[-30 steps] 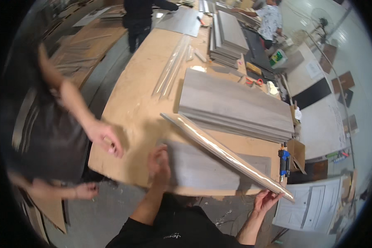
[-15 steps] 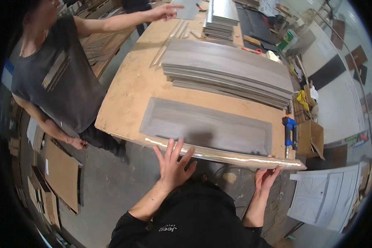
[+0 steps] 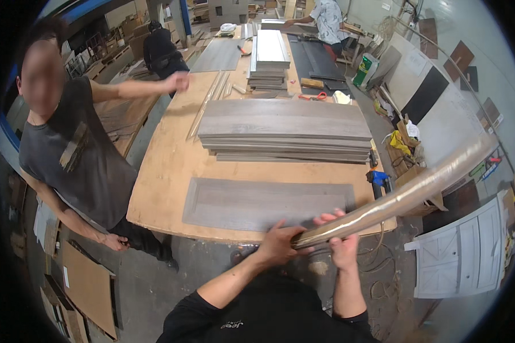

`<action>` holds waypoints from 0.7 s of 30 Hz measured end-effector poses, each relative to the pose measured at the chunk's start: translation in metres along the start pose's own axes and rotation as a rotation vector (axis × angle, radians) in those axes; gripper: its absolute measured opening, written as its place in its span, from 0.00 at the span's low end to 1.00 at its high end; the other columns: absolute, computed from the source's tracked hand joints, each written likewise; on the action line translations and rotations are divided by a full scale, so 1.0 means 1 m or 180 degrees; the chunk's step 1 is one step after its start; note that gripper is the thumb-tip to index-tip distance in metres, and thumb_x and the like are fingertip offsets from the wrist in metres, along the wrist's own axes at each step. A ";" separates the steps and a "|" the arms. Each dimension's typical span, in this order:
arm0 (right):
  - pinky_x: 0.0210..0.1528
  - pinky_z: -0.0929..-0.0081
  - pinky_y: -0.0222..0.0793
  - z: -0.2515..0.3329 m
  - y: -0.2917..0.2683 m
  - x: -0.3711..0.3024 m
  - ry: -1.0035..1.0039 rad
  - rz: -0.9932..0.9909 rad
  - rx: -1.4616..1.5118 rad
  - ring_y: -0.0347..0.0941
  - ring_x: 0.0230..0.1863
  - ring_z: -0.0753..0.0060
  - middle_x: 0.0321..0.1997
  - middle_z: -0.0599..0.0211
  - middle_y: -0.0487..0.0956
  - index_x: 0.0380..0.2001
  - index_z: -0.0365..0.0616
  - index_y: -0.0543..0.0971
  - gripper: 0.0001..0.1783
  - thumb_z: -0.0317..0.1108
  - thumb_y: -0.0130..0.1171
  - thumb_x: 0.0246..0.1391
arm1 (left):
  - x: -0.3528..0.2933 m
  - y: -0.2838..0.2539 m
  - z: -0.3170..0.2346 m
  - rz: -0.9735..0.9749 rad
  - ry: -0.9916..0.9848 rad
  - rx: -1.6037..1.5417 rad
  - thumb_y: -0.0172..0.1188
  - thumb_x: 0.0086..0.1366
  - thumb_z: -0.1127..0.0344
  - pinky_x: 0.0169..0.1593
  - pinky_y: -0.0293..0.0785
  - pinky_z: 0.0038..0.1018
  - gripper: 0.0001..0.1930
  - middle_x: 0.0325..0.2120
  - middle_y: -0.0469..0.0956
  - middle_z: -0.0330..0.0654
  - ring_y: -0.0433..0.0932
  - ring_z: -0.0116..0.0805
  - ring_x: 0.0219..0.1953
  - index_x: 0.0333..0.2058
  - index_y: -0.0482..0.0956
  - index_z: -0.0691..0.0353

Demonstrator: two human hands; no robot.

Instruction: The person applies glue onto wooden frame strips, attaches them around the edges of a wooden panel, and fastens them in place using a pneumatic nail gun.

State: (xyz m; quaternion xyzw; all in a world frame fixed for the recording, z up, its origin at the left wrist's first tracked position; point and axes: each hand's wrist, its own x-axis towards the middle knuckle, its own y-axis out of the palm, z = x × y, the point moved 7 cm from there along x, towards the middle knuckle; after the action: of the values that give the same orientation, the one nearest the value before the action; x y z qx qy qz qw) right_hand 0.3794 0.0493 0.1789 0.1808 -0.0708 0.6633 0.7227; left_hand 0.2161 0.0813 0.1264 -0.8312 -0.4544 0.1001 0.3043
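A long brown strip wrapped in shiny clear film [image 3: 395, 200] slants up to the right, over the near right corner of the table. My left hand [image 3: 277, 244] is closed round its near end. Farther along, my right hand [image 3: 343, 244] grips it, with the palm below and fingertips showing on the far side. Just beyond my hands, a grey wood-grain panel with a raised border [image 3: 263, 203] lies flat on the wooden worktable [image 3: 160, 188]. Behind that panel rises a stack of similar grey boards [image 3: 280, 123].
A blue nail gun [image 3: 376, 178] sits at the table's right edge. Red-handled scissors [image 3: 313, 96] and thin strips [image 3: 210, 103] lie farther back. On the left stands a person in a dark sleeveless shirt [image 3: 77, 146], one arm over the table. A white cabinet door unit [image 3: 460, 251] is at right.
The wrapped strip has come up off the near table edge and swung to point up and right. My left hand has moved right and closed on its end. The other person's arm has drawn back.
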 end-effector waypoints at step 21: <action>0.71 0.41 0.51 -0.098 0.054 -0.041 0.0256 0.1563 -0.3773 0.76 0.57 0.63 0.50 0.68 0.82 0.55 0.54 0.78 0.35 0.45 0.76 0.40 | -0.064 -0.046 0.062 0.0000 0.0419 0.1568 0.75 0.51 0.58 0.69 0.49 0.60 0.32 0.47 0.79 0.36 0.76 0.36 0.53 0.55 0.76 0.54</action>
State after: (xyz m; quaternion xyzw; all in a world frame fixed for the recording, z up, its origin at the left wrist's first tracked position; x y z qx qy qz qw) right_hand 0.3082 0.0490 0.0836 -0.2958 -0.4375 0.6640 0.5293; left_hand 0.1206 0.0735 0.0974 -0.7367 -0.3956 0.1534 0.5266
